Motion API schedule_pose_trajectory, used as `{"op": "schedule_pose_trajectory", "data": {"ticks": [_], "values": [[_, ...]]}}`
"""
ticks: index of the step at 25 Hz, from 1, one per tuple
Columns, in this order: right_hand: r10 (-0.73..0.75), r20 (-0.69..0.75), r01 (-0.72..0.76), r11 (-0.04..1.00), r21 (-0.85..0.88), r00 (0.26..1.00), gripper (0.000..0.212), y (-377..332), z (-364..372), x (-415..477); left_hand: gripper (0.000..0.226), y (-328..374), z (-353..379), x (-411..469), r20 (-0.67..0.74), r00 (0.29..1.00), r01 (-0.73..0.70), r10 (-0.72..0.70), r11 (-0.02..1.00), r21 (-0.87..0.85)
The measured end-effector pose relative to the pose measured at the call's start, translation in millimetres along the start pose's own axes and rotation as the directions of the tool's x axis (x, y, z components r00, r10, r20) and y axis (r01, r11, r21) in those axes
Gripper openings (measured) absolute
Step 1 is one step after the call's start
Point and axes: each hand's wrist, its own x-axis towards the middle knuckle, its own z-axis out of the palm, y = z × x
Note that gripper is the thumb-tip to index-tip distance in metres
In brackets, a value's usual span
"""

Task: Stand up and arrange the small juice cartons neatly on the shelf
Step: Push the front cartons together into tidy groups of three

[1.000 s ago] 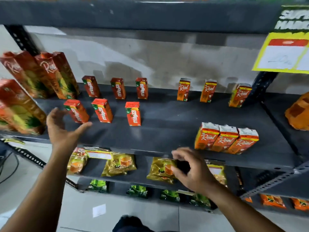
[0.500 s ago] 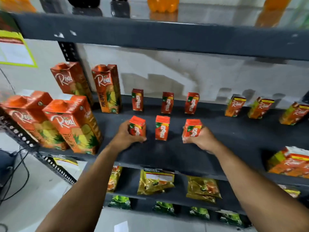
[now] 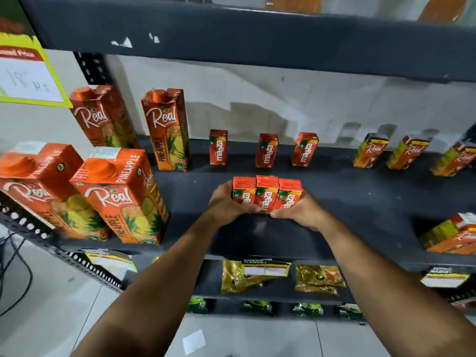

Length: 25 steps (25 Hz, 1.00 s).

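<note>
Juice cartons, three small red ones (image 3: 266, 194), stood pressed side by side at mid-shelf (image 3: 360, 202), upright. Left hand (image 3: 226, 204) closed its grip on the left carton; right hand (image 3: 300, 211) closed on the right one. Three more small cartons (image 3: 267, 150) stood spaced behind.

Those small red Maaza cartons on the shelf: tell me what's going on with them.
A person is tidying a shop shelf with bare hands. The left hand and right hand press the front three Maaza cartons together from either side, so they stand upright in a tight row. Behind them, the back three Maaza cartons stand upright but spaced apart. Tall Real pineapple cartons stand to the left, and small Real cartons to the right.
</note>
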Motion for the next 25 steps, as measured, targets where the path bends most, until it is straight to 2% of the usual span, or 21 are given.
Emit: {"op": "schedule_pose_trajectory", "data": {"ticks": [2,7,12,22,25], "values": [[-0.005,-0.008,0.005,1.000,-0.031,1.000,0.056,2.8,5.2,-7.1,0.058,2.2,-2.3,-7.6,0.023,1.000,0.015,-0.015,1.000,-0.024],[0.016,-0.042,-0.020,0.995,-0.100,0.999,0.059,17.4,14.3,-40.3,0.055,-4.8,1.1,-43.2,0.116,0.992,-0.044,0.051,0.997,-0.059],[0.042,-0.027,-0.048,0.954,-0.295,0.999,0.056,17.8,16.4,-63.3,0.069,-12.4,-0.1,-64.6,0.142,0.990,-0.019,0.002,0.992,0.122],[0.095,0.004,-0.090,0.961,-0.260,0.996,0.058,17.0,11.1,-58.7,0.068,-12.5,7.3,-70.3,0.074,0.997,0.029,-0.039,0.991,0.130],[0.082,-0.035,-0.088,0.963,-0.254,0.996,0.058,19.4,14.1,-59.3,0.073,-9.4,6.5,-71.5,0.071,0.997,0.018,-0.027,0.992,0.121]]}}
